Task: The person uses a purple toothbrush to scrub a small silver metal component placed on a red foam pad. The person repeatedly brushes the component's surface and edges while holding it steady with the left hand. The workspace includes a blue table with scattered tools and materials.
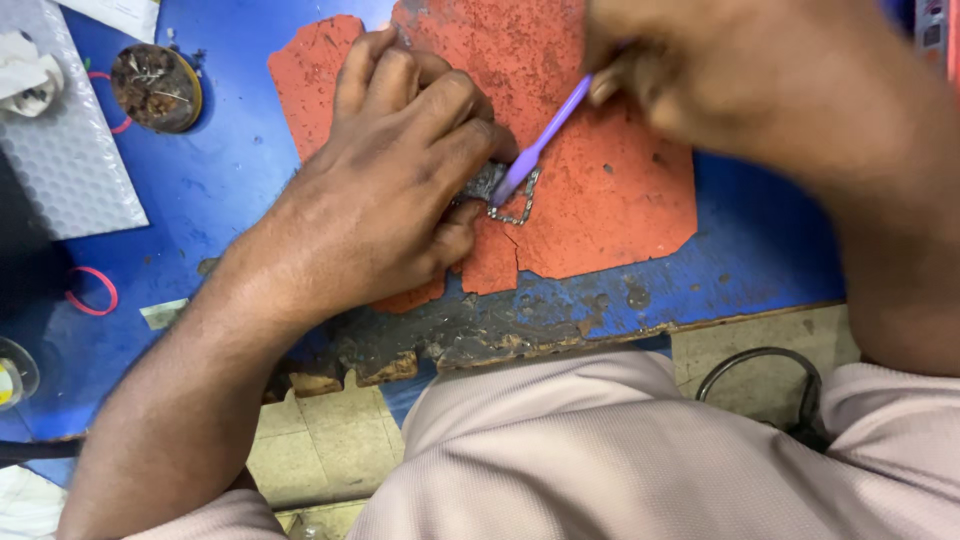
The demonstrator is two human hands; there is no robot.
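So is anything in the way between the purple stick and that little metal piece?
No. The right hand holds the purple tool, and its tip already touches the small metal part, which the left hand pins on the red mat. Nothing visible lies between them.

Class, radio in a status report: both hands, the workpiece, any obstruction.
Left hand pins small metal part on red mat. Right hand holds purple tool, tip on part. No obstruction.

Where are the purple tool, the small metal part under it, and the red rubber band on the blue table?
purple tool [545, 135], head view, middle of its handle.
small metal part [512, 207], head view, its chain-like edge.
red rubber band [92, 291], head view, on the loop.
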